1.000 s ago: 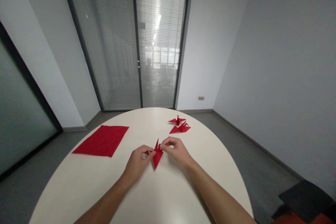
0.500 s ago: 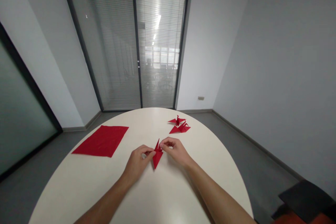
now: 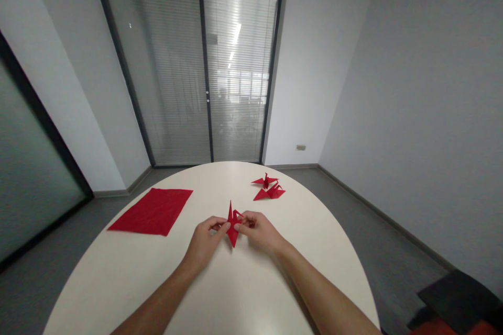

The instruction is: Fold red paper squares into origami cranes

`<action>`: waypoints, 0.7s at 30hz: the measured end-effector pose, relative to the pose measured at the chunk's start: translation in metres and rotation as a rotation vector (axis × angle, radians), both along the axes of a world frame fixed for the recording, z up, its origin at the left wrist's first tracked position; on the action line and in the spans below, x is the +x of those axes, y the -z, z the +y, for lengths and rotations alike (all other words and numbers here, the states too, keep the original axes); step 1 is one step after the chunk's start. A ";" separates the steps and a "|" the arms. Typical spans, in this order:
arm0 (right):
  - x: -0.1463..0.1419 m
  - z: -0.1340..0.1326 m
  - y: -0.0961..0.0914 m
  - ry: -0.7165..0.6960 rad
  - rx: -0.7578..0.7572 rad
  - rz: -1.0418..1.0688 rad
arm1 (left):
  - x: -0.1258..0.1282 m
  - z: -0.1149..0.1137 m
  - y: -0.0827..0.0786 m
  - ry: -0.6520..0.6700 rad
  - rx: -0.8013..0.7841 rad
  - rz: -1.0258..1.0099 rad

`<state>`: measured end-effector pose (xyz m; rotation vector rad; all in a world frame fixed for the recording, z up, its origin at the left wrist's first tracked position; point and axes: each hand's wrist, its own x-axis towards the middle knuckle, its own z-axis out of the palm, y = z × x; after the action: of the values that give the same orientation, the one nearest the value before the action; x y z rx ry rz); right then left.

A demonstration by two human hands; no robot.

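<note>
Between my two hands is a red paper crane (image 3: 233,233), held just above the white table. A tall narrow point rises at its top, a bent tip leans right beside it, and a folded wing points down toward me. My left hand (image 3: 209,238) is closed, pinching the crane's left side between thumb and fingers. On the other side, my right hand (image 3: 258,229) grips the right side with its thumb on the front, below the bent tip. The curled fingers behind the paper are partly hidden.
Two finished red paper cranes (image 3: 270,192) sit close together at the table's far right. Red square paper (image 3: 153,212) lies flat on the left of the round white table (image 3: 212,180). A dark chair (image 3: 459,298) stands at the lower right, beyond the table edge.
My right hand has shifted from the crane's upper tip down to its right side. The right tip now bends over to the right, and the crane has turned slightly. My left hand keeps its pinch.
</note>
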<state>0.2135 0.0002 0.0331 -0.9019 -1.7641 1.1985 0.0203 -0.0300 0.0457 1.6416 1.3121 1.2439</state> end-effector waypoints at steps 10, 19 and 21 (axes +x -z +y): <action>0.002 -0.007 -0.008 -0.130 -0.151 -0.035 | -0.007 0.001 -0.008 0.031 0.003 -0.161; 0.003 -0.007 -0.010 -0.141 -0.162 -0.008 | -0.012 0.001 -0.008 0.040 0.048 -0.145; 0.004 -0.007 -0.012 -0.133 -0.161 -0.005 | -0.013 0.002 -0.007 0.046 0.045 -0.134</action>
<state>0.2174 -0.0072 0.0450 -0.8915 -1.7733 1.4424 0.0076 -0.0282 0.0527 1.5812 1.1663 1.3398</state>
